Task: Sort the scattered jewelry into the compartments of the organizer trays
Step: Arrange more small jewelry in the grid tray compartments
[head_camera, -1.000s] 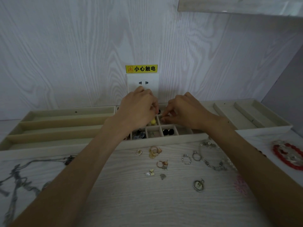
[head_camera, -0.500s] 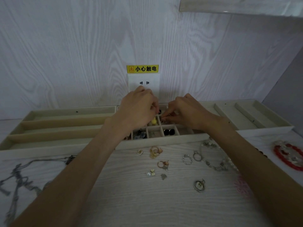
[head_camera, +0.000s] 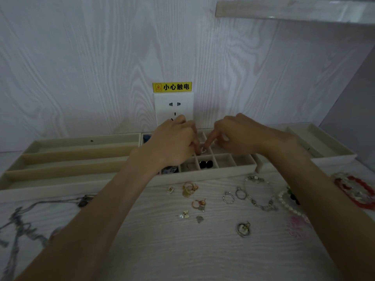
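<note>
Both hands over gridded tray (head_camera: 205,173): left hand (head_camera: 172,142) and right hand (head_camera: 235,134) fingers pinch small pale piece (head_camera: 203,150) above middle cell, seating it (likely). Loose rings (head_camera: 233,195) wait on surface (head_camera: 182,250).

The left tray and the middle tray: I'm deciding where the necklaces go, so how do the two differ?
The left tray has a few long lanes running sideways; the middle tray is cut into many small square cells. The left tray looks nearly bare; the middle tray already holds pieces, such as the black pair. Both are beige and sit against the wall.
</note>
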Motion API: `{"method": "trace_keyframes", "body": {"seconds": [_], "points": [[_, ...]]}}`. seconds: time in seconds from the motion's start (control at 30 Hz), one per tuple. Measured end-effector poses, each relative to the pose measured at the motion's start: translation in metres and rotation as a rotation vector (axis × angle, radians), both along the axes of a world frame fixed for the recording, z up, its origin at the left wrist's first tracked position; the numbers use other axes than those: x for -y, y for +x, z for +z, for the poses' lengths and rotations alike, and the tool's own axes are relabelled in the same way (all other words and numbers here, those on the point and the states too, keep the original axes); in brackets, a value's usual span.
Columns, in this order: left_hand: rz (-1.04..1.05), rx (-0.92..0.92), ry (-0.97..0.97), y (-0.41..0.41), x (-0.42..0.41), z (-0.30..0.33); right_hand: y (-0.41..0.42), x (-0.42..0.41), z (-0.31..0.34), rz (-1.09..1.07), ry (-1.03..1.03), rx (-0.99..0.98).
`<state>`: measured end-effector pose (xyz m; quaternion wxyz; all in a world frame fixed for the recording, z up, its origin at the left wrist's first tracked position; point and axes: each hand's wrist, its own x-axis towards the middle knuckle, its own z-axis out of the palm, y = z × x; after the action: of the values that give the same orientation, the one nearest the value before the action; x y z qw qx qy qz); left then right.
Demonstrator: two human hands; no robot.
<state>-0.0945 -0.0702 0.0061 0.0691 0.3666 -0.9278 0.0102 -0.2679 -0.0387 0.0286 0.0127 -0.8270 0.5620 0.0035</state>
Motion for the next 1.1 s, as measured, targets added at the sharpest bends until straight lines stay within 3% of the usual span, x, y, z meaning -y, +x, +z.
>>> {"method": "trace_keyframes", "body": {"seconds": [0.3,0.6,0.77,1.1], "points": [[0.011,0.073,-0.03,-0.001,0.0,-0.005,0.007,0.002,-0.009,-0.025,0.002,-0.139],[0.02,0.06,-0.008,-0.001,0.001,-0.004,0.007,0.001,-0.007,-0.017,0.029,-0.083],[0.09,-0.147,0.014,0.011,-0.011,0.013,-0.002,-0.013,0.013,-0.059,0.033,0.205],[0.169,-0.504,-0.001,0.058,-0.079,-0.011,0.008,-0.076,-0.003,0.062,0.086,0.364]]}}
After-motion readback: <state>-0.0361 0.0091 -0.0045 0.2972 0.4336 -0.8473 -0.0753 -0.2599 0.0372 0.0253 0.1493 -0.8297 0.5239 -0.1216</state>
